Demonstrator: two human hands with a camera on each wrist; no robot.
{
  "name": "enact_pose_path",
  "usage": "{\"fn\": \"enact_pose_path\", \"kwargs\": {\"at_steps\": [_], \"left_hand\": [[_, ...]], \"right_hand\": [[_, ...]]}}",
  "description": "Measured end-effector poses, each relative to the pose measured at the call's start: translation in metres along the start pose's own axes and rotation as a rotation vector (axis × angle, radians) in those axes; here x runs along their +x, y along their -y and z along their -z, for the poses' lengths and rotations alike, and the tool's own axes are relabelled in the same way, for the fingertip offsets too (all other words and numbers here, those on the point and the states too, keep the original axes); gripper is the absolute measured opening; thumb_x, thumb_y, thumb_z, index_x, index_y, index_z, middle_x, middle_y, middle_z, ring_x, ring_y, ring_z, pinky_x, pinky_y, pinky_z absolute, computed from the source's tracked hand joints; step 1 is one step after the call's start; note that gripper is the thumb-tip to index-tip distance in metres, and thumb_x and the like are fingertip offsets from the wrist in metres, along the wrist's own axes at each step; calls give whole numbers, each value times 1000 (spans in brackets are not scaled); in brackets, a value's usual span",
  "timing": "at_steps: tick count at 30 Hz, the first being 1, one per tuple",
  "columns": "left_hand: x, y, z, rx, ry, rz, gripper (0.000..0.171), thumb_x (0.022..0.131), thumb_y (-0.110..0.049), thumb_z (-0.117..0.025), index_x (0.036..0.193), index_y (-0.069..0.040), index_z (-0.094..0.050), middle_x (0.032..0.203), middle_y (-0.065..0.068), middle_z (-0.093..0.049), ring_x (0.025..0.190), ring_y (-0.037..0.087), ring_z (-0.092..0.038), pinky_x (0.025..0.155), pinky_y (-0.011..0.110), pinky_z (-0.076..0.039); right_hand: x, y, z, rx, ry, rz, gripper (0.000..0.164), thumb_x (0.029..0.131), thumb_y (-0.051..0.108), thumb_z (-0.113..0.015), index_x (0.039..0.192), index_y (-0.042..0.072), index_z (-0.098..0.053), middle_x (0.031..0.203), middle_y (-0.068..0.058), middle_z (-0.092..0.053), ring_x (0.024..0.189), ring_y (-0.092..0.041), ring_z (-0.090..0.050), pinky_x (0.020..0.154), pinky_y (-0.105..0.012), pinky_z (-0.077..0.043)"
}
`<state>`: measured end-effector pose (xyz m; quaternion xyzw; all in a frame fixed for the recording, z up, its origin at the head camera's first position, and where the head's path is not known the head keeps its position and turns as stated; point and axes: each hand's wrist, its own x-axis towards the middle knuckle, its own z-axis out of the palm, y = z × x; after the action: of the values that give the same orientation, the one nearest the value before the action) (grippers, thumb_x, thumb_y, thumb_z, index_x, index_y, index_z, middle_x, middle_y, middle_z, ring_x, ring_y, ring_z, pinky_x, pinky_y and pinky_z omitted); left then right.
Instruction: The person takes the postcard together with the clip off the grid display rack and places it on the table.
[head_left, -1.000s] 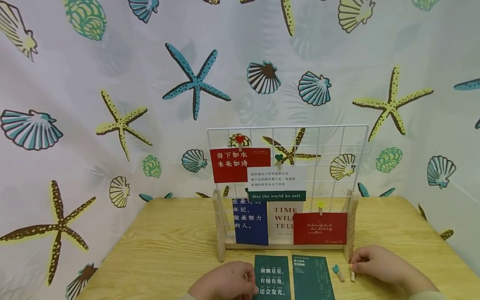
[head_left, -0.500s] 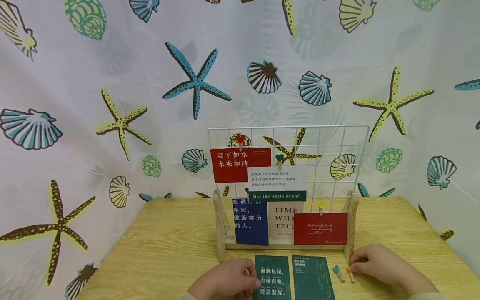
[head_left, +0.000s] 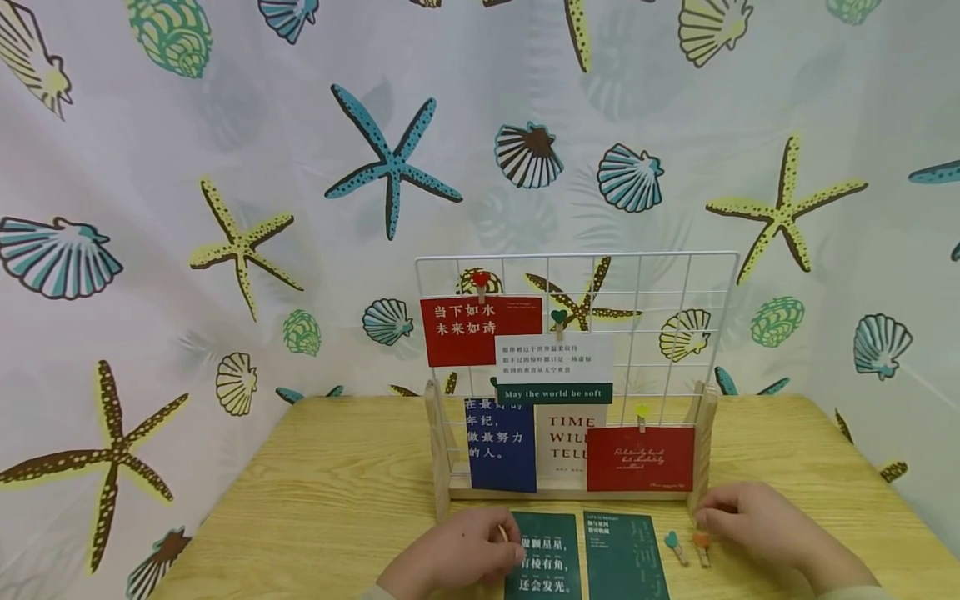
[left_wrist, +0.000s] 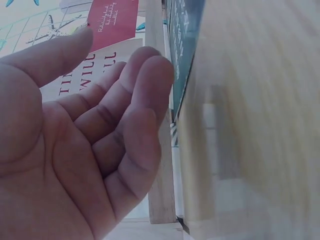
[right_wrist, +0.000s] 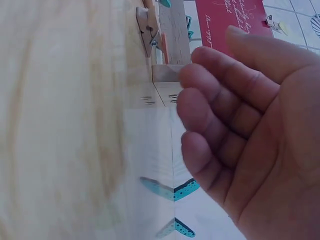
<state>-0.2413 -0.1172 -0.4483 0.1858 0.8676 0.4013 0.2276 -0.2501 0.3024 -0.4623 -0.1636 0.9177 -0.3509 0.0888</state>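
Observation:
Two dark green cards lie side by side on the table, a left card (head_left: pixel 551 560) with large white characters and a right card (head_left: pixel 624 554). My left hand (head_left: pixel 459 550) is at the left card's left edge and overlaps it in the head view; its loosely bent fingers (left_wrist: pixel 150 90) hold nothing. To the right of the cards lie two small wooden clothespins, one with a teal heart (head_left: pixel 672 540) and one with an orange heart (head_left: pixel 701 542). Just right of the orange one rests my right hand (head_left: pixel 757 523), fingers loosely curled around nothing in the right wrist view.
Behind the cards stands a white wire grid (head_left: pixel 660 283) on a wooden base (head_left: pixel 570 493). Clothespins hold cards on it: red (head_left: pixel 457 342), white-and-green (head_left: pixel 553 354), blue (head_left: pixel 498 467), cream (head_left: pixel 562 454) and another red card (head_left: pixel 641 475). A seashell-patterned curtain (head_left: pixel 465 67) hangs behind the table.
My right hand has let go of the orange-heart clothespin, which now lies on the table next to the teal one. My left hand has shifted slightly right and farther over the left green card.

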Motion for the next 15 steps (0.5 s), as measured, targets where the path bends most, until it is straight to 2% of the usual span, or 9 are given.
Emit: {"fn": "enact_pose_path", "kwargs": {"at_steps": [4, 7, 12, 15], "left_hand": [[0, -4, 2, 3, -21, 9, 11, 97, -32, -67, 97, -21, -65, 79, 3, -65, 73, 22, -61, 69, 40, -46], [0, -6, 3, -9, -51, 2, 11, 97, -31, -68, 99, -21, -65, 81, 3, -66, 73, 22, -62, 69, 40, -46], [2, -8, 5, -52, -109, -57, 11, 97, -27, -68, 102, -18, -65, 85, 5, -66, 73, 23, -66, 69, 40, -48], [3, -10, 8, -89, -137, -82, 14, 97, -26, -68, 104, -15, -64, 87, 8, -67, 74, 25, -67, 69, 41, -48]], "right_hand": [[1, 3, 1, 25, -21, 5, 26, 102, 35, -61, 110, 15, -75, 95, 2, -70, 81, -14, -60, 67, -31, -49], [2, 5, 1, 43, -33, 7, 30, 102, 37, -60, 113, 13, -74, 98, 1, -71, 85, -17, -64, 69, -32, -52], [2, 9, 1, 43, -76, 20, 31, 102, 38, -60, 115, 13, -73, 97, 0, -70, 82, -17, -63, 67, -31, -52], [3, 13, 1, 51, -100, 60, 31, 103, 37, -59, 117, 11, -72, 102, -1, -70, 82, -17, -64, 67, -30, -52]]}}
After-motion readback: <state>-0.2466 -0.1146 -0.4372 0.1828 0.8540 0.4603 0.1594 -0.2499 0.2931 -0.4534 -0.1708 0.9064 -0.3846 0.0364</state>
